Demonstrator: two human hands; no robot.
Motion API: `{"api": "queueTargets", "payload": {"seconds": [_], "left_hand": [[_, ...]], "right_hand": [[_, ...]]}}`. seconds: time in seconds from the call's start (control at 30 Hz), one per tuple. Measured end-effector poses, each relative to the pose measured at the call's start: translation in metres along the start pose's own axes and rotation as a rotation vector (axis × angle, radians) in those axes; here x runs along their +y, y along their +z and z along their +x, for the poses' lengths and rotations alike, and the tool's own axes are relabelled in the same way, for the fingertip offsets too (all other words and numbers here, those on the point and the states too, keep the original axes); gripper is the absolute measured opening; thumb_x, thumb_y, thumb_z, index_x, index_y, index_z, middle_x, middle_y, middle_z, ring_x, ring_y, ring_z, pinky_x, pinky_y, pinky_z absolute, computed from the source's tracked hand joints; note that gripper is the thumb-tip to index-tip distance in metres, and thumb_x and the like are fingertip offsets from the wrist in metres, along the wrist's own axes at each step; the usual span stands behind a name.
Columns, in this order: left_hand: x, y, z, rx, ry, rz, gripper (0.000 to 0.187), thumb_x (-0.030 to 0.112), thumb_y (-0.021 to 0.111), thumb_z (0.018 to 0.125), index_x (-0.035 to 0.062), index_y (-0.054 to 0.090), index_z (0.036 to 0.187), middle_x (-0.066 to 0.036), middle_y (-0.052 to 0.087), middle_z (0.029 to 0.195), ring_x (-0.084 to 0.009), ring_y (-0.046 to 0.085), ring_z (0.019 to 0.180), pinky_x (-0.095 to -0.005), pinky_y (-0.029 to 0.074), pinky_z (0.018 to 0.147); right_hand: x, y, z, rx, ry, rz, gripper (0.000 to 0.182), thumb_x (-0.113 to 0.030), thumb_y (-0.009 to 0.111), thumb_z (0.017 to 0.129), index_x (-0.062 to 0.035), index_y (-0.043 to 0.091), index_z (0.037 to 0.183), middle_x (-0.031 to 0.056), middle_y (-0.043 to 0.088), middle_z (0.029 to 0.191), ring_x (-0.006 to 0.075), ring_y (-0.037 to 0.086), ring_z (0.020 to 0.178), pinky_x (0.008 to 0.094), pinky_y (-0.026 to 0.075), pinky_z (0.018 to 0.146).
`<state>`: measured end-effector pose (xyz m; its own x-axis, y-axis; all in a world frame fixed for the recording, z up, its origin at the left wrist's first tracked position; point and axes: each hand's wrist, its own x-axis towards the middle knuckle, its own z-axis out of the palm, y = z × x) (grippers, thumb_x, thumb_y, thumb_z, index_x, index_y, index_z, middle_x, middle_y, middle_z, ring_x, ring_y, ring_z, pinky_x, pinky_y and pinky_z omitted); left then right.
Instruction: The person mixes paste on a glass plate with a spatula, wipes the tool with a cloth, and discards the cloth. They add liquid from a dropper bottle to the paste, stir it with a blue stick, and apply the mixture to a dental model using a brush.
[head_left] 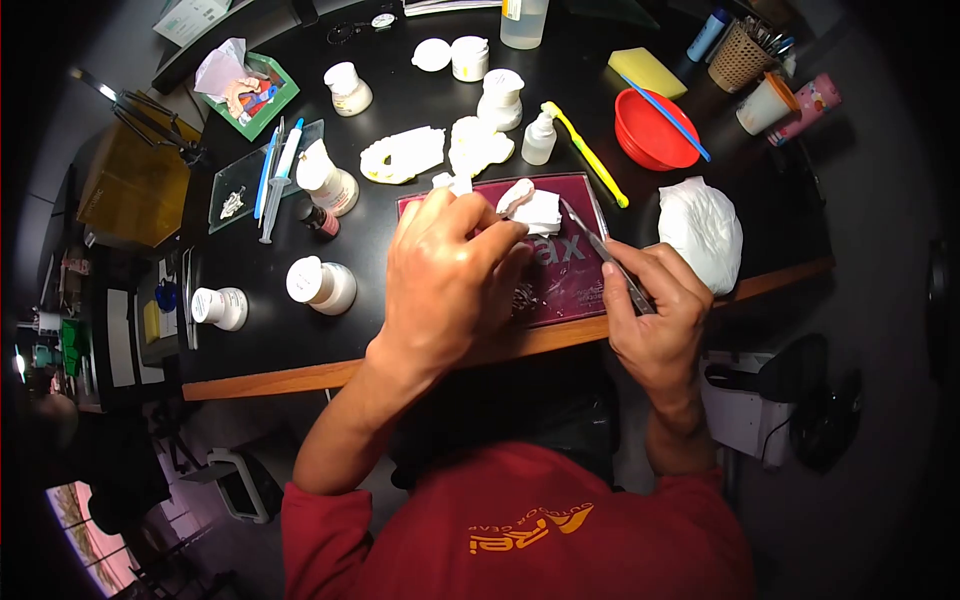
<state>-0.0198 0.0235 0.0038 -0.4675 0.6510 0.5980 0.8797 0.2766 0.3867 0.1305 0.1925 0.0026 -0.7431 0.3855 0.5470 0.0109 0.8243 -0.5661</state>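
Pointing over the maroon case point(572, 277), the metal tool point(592, 236) looks light, stiff, best gripped behind its tip, as the right hand point(660, 310) does—can't tell what the curled left hand point(448, 262) holds!

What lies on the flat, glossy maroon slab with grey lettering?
A folded white pad, a rounded white lump and some unclear small bits. The left hand hides much of the maroon slab's left; anything behind can't be seen.

The tool point(589, 234) looks smooth metal, the lettered panel point(572, 272) glossy, the table edge point(270, 381) wooden.
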Motion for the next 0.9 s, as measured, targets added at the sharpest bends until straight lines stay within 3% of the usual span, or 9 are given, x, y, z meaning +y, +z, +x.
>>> {"api": "queueTargets", "payload": {"seconds": [0.03,0.13,0.3,0.6,0.8,0.87,0.9], "left_hand": [[0.0,0.003,0.007,-0.013,0.017,0.021,0.023,0.012,0.087,0.074,0.0112,0.081,0.096,-0.004,0.061,0.081,-0.0248,0.06,0.08,-0.0398,0.047,0.073],[0.001,0.012,0.021,-0.065,0.049,0.077,0.019,0.014,0.086,0.076,0.011,0.082,0.094,-0.005,0.062,0.08,-0.0258,0.061,0.082,-0.0409,0.048,0.074],[-0.006,0.03,0.026,-0.112,0.041,0.086,0.006,0.012,0.078,0.075,0.0062,0.079,0.074,-0.01,0.069,0.08,-0.0287,0.064,0.083,-0.0437,0.047,0.074],[-0.008,0.033,0.028,-0.103,0.021,0.01,0.005,0.008,0.076,0.072,0.0043,0.075,0.068,-0.012,0.068,0.077,-0.0326,0.064,0.078,-0.0455,0.051,0.07],[-0.009,0.026,0.022,-0.128,0.05,-0.024,0.006,0.006,0.078,0.073,0.0042,0.079,0.079,-0.011,0.066,0.077,-0.0318,0.064,0.078,-0.0446,0.052,0.072],[-0.005,0.016,0.019,-0.113,-0.015,-0.052,0.017,0.007,0.08,0.076,0.0056,0.081,0.093,-0.01,0.064,0.077,-0.0312,0.064,0.078,-0.0433,0.051,0.073],[0.001,0.006,0.018,-0.166,-0.079,-0.013,0.027,0.008,0.083,0.078,0.0069,0.081,0.105,-0.01,0.063,0.076,-0.0313,0.064,0.077,-0.0429,0.051,0.073]], "right_hand": [[0.001,0.002,0.003,-0.004,-0.049,-0.019,0.02,0.004,0.076,0.088,0.0031,0.078,0.107,0.0126,0.067,0.082,0.0235,0.065,0.069,0.0351,0.05,0.063],[0.004,0.007,0.005,-0.05,-0.103,-0.081,0.025,0.006,0.077,0.081,0.0024,0.077,0.105,0.012,0.063,0.081,0.0292,0.064,0.071,0.041,0.051,0.064],[0.012,0.01,0.002,-0.138,-0.154,-0.133,0.027,0.005,0.078,0.077,-0.0005,0.078,0.104,0.0095,0.06,0.083,0.0284,0.063,0.075,0.0411,0.051,0.066],[0.011,-0.004,0.008,-0.218,-0.128,-0.113,0.026,0.005,0.077,0.073,-0.0019,0.081,0.098,0.0088,0.059,0.08,0.0261,0.061,0.071,0.0392,0.048,0.063],[0.007,-0.037,0.004,-0.118,0.034,0.023,0.024,0.009,0.074,0.079,0.0018,0.08,0.101,0.0106,0.066,0.078,0.0176,0.063,0.067,0.0308,0.047,0.057],[0.006,-0.058,0.006,-0.071,0.133,-0.061,0.021,0.008,0.074,0.082,0.0036,0.079,0.102,0.0058,0.065,0.078,0.0107,0.056,0.068,0.0256,0.044,0.062],[0.016,-0.065,0.004,-0.009,0.155,-0.08,0.021,0.008,0.075,0.082,0.0031,0.079,0.102,0.0061,0.065,0.077,0.0108,0.055,0.066,0.0259,0.044,0.06]]}}
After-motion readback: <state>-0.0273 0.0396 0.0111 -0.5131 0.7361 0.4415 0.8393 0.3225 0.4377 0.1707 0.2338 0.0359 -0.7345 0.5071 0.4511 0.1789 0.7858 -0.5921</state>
